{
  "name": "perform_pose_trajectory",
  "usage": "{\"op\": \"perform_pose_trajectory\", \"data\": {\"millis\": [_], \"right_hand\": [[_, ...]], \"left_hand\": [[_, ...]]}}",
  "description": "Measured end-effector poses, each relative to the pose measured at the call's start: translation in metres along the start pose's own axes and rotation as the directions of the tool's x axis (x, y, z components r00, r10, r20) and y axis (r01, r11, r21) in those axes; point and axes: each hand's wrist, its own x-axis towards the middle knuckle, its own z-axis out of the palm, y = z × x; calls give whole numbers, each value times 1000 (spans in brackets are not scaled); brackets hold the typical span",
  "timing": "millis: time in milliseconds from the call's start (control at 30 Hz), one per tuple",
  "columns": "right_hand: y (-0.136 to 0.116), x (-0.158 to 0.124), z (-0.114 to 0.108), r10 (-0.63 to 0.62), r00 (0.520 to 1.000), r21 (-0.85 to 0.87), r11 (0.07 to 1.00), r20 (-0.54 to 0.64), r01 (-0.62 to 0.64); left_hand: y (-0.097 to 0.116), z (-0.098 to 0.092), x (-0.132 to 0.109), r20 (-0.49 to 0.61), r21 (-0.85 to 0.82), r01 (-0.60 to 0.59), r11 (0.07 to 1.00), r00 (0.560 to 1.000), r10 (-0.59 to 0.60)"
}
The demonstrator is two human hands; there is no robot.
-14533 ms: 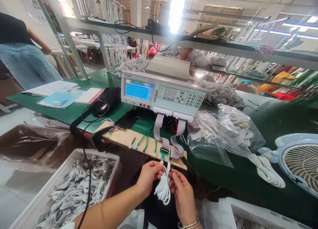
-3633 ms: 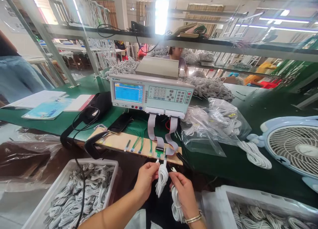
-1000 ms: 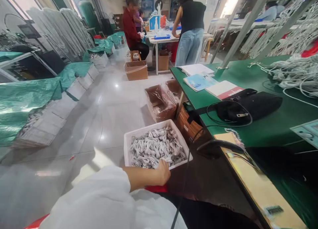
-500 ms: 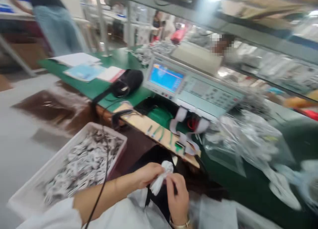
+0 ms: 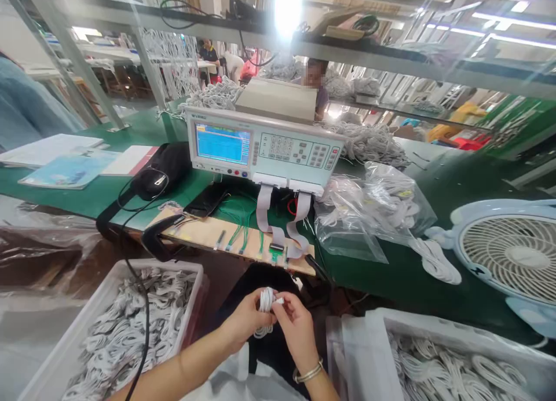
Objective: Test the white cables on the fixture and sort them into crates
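Note:
A coiled bundle of white cable [image 5: 266,301] is held in front of my lap, below the table's edge. My left hand [image 5: 248,320] wraps round the coil from the left. In my right hand [image 5: 296,323], thumb and fingers pinch the white end piece [image 5: 279,301] of the same cable, at the coil's right side. Beyond my hands, a wooden board [image 5: 208,233] on the table edge carries small connectors and green wires. Flat grey ribbon cables [image 5: 266,207] run from the board to a tester [image 5: 264,149] with a lit blue screen.
Bins of coiled cables stand at left [image 5: 130,320] and right [image 5: 460,360]. A dark cable hangs over the left one. On the green table [image 5: 391,273] are bagged cables [image 5: 377,204], a fan [image 5: 516,256] and papers [image 5: 65,166]. A person [image 5: 319,85] sits behind the tester.
The view has swung to the right and levelled, bringing the fan and right bin into sight. Both hands still hold the cable, and my right fingers are now at its end piece.

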Motion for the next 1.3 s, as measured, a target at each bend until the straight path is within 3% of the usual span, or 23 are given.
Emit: {"op": "perform_pose_trajectory", "data": {"millis": [100,200,367,500,600,767,900,1133,1300], "right_hand": [[4,8,-3,115,991,176,979,-70,-101],[-2,12,-7,136,986,207,972,-93,-114],[-20,7,-5,-51,998,-138,989,-43,45],[-24,8,-6,-151,987,-334,935,-62,122],[-24,15,-9,-72,996,-231,971,-57,57],[-26,30,-14,105,994,87,991,-43,-101],[-24,37,-15,118,991,130,985,-61,-110],[-16,41,3,166,978,372,922,-128,-108],[-18,40,-1,118,985,258,963,-126,-83]], "left_hand": [[12,1,-5,70,-61,-23,998,997,28],[22,1,-6,94,-21,-25,999,995,27],[27,-3,6,59,147,-30,989,998,22],[27,-2,13,-14,338,-215,916,972,233],[25,2,16,-78,278,-229,933,962,260],[25,6,23,-38,197,-166,966,984,177],[31,2,24,-48,198,-68,978,996,79],[40,-6,24,-37,-27,50,998,998,-51],[40,0,28,-77,-102,40,994,996,-48]]}}
